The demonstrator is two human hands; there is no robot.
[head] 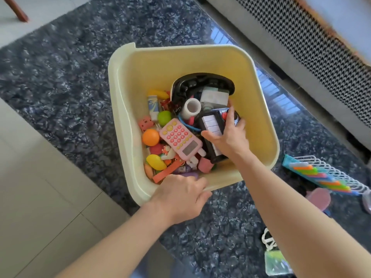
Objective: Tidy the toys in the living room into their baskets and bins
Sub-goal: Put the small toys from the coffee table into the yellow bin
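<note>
while left hand [181, 197] fingers clamp the yellow bin [140, 77] rim, right hand [226, 137] fingers clamp a black toy keyboard [210, 125]

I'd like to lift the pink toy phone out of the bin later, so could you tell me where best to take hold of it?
Grip the pink toy phone across its narrow width, at the keypad end pointing toward the green ball. Come from above: it lies flat and face-up on top of the pile in the yellow bin, both long edges exposed. Its screen end lies close to the right hand.
</note>
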